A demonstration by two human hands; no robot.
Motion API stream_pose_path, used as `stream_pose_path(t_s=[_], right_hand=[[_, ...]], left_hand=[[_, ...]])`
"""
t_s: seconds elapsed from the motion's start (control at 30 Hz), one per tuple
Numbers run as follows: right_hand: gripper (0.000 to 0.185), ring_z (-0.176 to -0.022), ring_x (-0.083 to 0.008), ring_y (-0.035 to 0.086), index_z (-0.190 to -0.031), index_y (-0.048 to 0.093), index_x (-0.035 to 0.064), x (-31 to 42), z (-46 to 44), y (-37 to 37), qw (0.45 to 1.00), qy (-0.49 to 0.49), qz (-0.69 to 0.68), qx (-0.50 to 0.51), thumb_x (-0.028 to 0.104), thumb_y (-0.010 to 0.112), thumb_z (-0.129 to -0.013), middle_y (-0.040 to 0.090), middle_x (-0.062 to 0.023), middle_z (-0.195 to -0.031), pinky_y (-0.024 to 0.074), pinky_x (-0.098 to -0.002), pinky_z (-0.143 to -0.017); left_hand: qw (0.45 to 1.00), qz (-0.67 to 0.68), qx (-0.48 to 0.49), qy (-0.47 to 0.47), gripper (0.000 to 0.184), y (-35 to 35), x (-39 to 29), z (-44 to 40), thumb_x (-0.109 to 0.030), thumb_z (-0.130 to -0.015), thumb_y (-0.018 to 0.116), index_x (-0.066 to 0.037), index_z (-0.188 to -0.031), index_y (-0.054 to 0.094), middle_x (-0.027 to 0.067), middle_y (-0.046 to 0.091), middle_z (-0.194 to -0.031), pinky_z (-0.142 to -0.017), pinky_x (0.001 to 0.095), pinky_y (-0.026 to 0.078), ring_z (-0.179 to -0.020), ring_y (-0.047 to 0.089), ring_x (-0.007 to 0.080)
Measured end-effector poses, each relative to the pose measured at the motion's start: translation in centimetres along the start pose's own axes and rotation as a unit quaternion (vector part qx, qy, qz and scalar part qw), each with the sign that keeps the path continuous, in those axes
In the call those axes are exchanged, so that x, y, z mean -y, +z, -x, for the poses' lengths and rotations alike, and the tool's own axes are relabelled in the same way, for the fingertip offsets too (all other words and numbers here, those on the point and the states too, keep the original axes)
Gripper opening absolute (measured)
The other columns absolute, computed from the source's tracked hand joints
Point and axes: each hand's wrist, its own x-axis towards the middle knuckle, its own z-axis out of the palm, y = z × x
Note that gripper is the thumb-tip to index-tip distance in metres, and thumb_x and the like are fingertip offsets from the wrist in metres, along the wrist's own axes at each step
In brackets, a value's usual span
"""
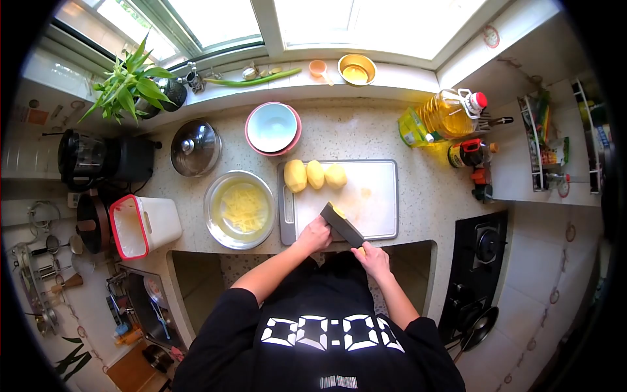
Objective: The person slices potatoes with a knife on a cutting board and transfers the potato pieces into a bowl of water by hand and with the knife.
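Observation:
My right hand (374, 259) grips the handle of a kitchen knife with a broad dark blade (343, 226), tilted over the front of the cutting board (385, 212). A bit of yellow potato (338, 211) shows by the blade's far end. Close against the blade's left side is my left hand (315, 235), its fingers curled; whatever they hold is hidden. Three peeled potatoes, a larger one (295, 176), a middle one (315, 174) and a right one (336, 176), lie along the board's back edge. Left of the board, cut potato strips (244, 207) sit in a metal bowl (210, 225).
Behind the board are stacked bowls (272, 129) and a pot lid (196, 147). A white bin with a red rim (163, 225) stands left. Oil (450, 114) and sauce bottles (467, 153) are at the back right, near a black stove (473, 261).

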Motion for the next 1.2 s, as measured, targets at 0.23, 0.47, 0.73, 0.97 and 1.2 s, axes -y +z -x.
stream_pose_path(t_s=[0.23, 0.47, 0.73, 0.97, 1.2], right_hand=[[0.055, -0.077, -0.0457, 0.069, -0.088, 0.06, 0.0077, 0.1, -0.6, 0.6, 0.999, 0.028, -0.023, 0.011, 0.062, 0.059, -0.096, 0.069, -0.0231, -0.078, 0.0536, -0.0543, -0.066], [0.045, -0.072, -0.0433, 0.068, -0.085, 0.061, 0.0052, -1.0, -0.4, 2.9, 0.976, 0.067, -0.203, -0.031, 0.047, 0.063, -0.101, 0.066, -0.0216, -0.072, 0.0517, -0.0484, -0.062], [0.048, -0.074, -0.0444, 0.069, -0.088, 0.061, 0.0068, -1.1, 1.6, 0.9, 0.996, 0.037, -0.085, -0.007, 0.054, 0.064, -0.097, 0.068, -0.0224, -0.074, 0.0532, -0.0526, -0.063], [0.052, -0.074, -0.044, 0.07, -0.088, 0.06, 0.0077, -0.7, 1.6, 0.3, 0.999, 0.011, -0.034, 0.004, 0.059, 0.063, -0.096, 0.07, -0.0216, -0.074, 0.0545, -0.0546, -0.064], [0.054, -0.073, -0.0443, 0.07, -0.088, 0.06, 0.0078, -0.2, 1.3, -0.2, 1.0, 0.012, -0.009, 0.009, 0.061, 0.061, -0.095, 0.07, -0.0222, -0.073, 0.0549, -0.0546, -0.065]], left_hand=[[1.0, 0.0, 0.014, -0.004, 0.035, -1.4, -0.4, -0.5, -0.016, -0.076, 0.068, 0.007, -0.103, 0.071, 0.0205, 0.067, -0.113, -0.117, 0.041, 0.04, -0.122, 0.058, 0.0339], [0.999, 0.034, -0.038, -0.001, 0.056, -0.5, 0.1, -0.1, -0.009, -0.077, 0.066, 0.009, -0.13, 0.059, 0.0217, 0.056, -0.139, -0.116, 0.0433, 0.043, -0.129, 0.056, 0.0349], [0.997, 0.073, -0.037, -0.009, 0.057, -1.3, 0.6, -0.1, -0.008, -0.074, 0.068, 0.007, -0.129, 0.06, 0.0213, 0.055, -0.141, -0.116, 0.0462, 0.043, -0.131, 0.054, 0.0356], [0.999, 0.035, 0.005, -0.001, 0.044, -0.3, 1.2, 0.2, -0.014, -0.071, 0.073, 0.006, -0.11, 0.071, 0.021, 0.056, -0.14, -0.118, 0.0462, 0.041, -0.137, 0.05, 0.0333], [1.0, 0.012, 0.002, 0.0, 0.039, 0.4, 1.3, 0.5, -0.014, -0.071, 0.073, 0.005, -0.105, 0.072, 0.0194, 0.061, -0.129, -0.118, 0.0453, 0.041, -0.128, 0.056, 0.0337]])
